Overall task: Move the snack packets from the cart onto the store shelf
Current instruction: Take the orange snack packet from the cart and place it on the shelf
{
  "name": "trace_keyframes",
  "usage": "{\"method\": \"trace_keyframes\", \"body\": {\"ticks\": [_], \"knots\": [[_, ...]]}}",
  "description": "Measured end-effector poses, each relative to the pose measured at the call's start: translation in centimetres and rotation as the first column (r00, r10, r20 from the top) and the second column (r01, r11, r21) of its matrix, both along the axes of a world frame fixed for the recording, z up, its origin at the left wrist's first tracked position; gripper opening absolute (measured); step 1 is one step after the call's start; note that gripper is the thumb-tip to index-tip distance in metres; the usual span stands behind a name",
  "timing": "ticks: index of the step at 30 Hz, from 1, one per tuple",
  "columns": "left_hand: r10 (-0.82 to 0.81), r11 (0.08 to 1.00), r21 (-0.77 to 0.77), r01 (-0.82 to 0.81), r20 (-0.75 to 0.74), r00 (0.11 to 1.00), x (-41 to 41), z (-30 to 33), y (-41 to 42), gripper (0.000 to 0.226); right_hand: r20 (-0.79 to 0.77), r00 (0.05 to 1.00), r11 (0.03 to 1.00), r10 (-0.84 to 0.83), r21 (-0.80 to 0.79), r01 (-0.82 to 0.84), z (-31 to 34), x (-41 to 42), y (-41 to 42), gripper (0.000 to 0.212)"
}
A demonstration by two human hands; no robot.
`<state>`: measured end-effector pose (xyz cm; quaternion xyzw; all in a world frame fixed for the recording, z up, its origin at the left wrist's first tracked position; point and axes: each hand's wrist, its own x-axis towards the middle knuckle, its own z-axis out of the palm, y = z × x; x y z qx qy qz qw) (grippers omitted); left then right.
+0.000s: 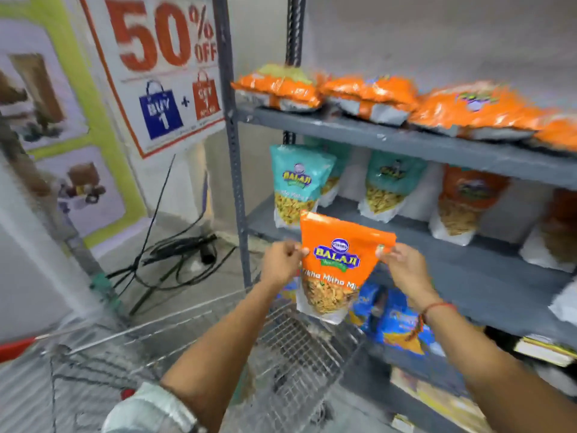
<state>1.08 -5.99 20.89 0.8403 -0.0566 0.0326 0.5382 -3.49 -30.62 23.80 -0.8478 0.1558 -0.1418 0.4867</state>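
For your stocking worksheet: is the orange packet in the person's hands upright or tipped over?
Roughly upright, slightly tilted. The orange packet hangs with its logo readable, pinched at its upper edges by the left hand and right hand.

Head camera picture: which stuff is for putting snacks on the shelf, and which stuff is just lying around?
For the job: orange packet gripped by left hand and right hand; wire cart; grey shelf.

Just lying about: black cables; 50% off sign.

Grey shelf (406, 142) under orange packets (368, 95)
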Motion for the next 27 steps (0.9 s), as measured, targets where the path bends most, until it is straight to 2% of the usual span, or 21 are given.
{"method": "trace_keyframes", "body": {"ticks": [2, 5, 10, 13, 19, 23, 27], "knots": [[-0.025, 0.997, -0.073, 0.029, 0.058, 0.998, 0.4, 4.7, -1.9, 0.032, 0.100, 0.994, 0.996, -0.037, 0.082, 0.029, 4.5, -0.8, -1.3, 0.015], [-0.048, 0.992, -0.105, 0.065, 0.159, 0.986, 0.6, 11.5, -5.0, 0.023, 0.259, 0.960, 0.984, -0.101, 0.172, 0.057, 11.3, -1.8, -3.3, 0.019], [-0.030, 0.975, -0.204, 0.082, 0.246, 0.969, 0.7, 20.8, -10.0, 0.020, 0.435, 0.886, 0.976, -0.163, 0.200, 0.082, 20.7, -3.6, -7.1, 0.017], [-0.044, 0.983, -0.158, 0.095, 0.299, 0.953, 0.6, 24.1, -12.2, 0.024, 0.486, 0.851, 0.975, -0.198, 0.188, 0.120, 23.5, -4.5, -8.8, 0.016], [-0.091, 0.969, -0.188, 0.158, 0.321, 0.943, 0.1, 25.8, -14.5, 0.021, 0.498, 0.833, 0.969, -0.243, 0.078, 0.236, 25.4, -5.4, -10.9, 0.025], [-0.136, 0.958, -0.197, 0.206, 0.321, 0.937, 0.2, 25.2, -15.4, 0.018, 0.501, 0.821, 0.961, -0.273, 0.098, 0.260, 24.7, -5.9, -11.5, 0.027], [-0.192, 0.947, -0.199, 0.251, 0.276, 0.942, 0.5, 22.8, -16.8, 0.017, 0.476, 0.822, 0.949, -0.311, 0.203, 0.242, 22.2, -6.1, -13.0, 0.022]]}}
